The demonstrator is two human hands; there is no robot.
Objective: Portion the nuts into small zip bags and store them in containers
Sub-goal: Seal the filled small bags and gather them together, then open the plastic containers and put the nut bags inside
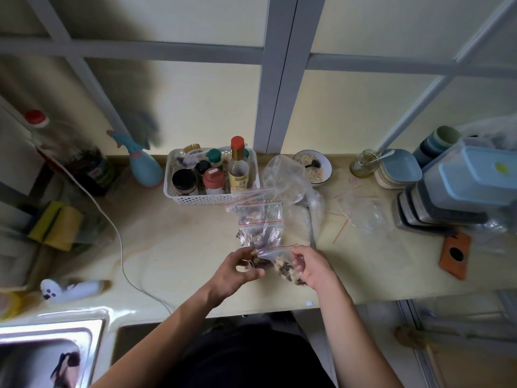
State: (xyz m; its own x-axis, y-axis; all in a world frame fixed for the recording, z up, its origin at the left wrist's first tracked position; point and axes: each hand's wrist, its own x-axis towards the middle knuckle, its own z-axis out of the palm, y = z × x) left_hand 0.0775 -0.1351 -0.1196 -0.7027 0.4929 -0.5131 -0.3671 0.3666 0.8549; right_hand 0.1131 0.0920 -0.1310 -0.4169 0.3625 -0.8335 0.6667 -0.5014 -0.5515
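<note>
Near the worktop's (195,247) front edge, left hand (237,271) and right hand (310,266) each pinch a side of a small zip bag (279,261) part-filled with nuts; both grips closed on it. Likely the sealing step: next press the red zip strip shut end to end. Beyond lie two filled bags (260,219), the big nut bag (288,175) mid-worktop, and stacked containers (453,191) at the far right edge.

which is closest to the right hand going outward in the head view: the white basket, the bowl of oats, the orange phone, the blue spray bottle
From the right hand:
1. white basket, up and left on the counter
2. bowl of oats, straight behind; close to the basket's distance
3. orange phone, off to the right
4. blue spray bottle, far back left
</note>
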